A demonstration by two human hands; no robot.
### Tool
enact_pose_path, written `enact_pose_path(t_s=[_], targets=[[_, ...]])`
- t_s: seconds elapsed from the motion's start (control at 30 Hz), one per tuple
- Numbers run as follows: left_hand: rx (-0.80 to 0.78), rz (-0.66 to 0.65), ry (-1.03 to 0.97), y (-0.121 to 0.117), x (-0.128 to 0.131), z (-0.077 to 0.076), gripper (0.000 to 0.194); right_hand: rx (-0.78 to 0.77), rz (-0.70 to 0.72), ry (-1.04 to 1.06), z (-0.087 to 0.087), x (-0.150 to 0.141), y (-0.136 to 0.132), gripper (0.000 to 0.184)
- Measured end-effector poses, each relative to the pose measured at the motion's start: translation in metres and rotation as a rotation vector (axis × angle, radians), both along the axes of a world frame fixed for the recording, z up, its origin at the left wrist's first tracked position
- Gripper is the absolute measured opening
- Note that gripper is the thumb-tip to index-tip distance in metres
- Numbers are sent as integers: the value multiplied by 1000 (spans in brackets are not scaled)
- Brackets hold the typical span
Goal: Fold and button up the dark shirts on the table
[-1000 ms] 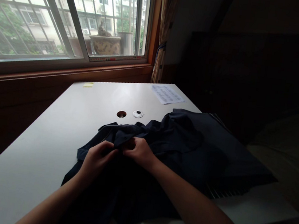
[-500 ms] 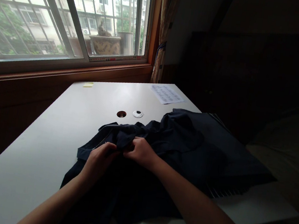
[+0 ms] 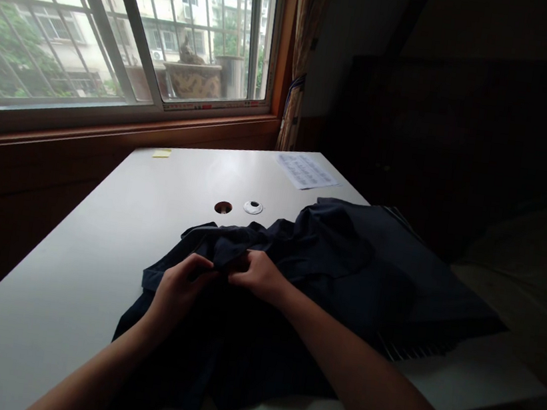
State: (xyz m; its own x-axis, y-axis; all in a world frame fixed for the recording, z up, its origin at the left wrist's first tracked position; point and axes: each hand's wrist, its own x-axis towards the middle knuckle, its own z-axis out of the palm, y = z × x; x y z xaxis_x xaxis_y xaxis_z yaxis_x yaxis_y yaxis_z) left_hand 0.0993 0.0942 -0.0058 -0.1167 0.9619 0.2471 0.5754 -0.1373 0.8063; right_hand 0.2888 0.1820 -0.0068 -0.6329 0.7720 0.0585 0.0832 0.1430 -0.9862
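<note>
On one white table (image 3: 92, 241), dark cloth (image 3: 337, 260) pinched by two hands (image 3: 178, 286); beyond, one yellow note (image 3: 162, 153), one printed sheet (image 3: 308, 172).

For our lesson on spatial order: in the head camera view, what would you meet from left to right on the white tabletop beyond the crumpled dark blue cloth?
Small yellow paper note → round dark hole with a brown rim → round white ring-shaped piece → white printed paper sheet.
</note>
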Motion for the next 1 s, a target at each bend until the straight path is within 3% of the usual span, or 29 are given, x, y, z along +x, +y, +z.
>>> enact_pose_path(t_s=[0.27,0.53,0.63,1.0], targets=[[-47,-49,-137,1,-4,0,18,-135,100,58,2,3,6,20],[-96,-54,-209,1,-5,0,16,-157,133,85,-5,0,1,26],[-47,-68,-227,1,-8,-1,12,-136,129,69,-2,-2,-5,25],[-89,-108,-61,4,-7,-1,21,-206,109,122,-3,-2,-1,20]])
